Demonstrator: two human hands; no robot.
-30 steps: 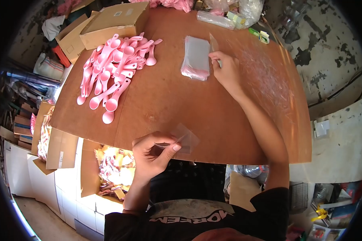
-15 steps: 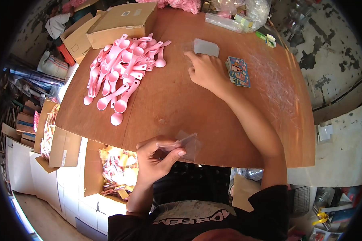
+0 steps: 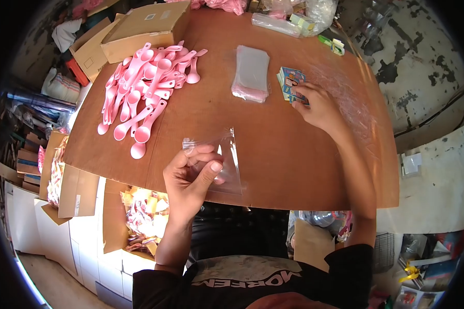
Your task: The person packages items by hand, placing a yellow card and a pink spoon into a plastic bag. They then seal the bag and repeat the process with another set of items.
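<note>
My left hand [image 3: 188,177] is closed on a clear plastic bag [image 3: 228,170], thumb against fingers, above the table's near edge. The bag stands up to the right of my fingers. At the right, my right hand [image 3: 319,107] has its fingertips bent onto a stack of blue printed cards [image 3: 292,78], pinching at its right side. How many cards the fingers hold is hidden. Just left of the cards lies a stack of clear plastic bags [image 3: 251,72]. A heap of pink measuring spoons [image 3: 148,87] covers the table's left part.
A closed cardboard box [image 3: 144,31] stands behind the spoons on the brown table [image 3: 201,118]. Loose clear film [image 3: 353,103] lies at the right edge. Plastic rolls [image 3: 276,24] lie at the back. Below the left edge, an open carton [image 3: 116,216] holds filled packets.
My right hand has moved right from the bag stack to the cards, uncovering the bags. My left hand has raised the plastic bag slightly, and it shows wider.
</note>
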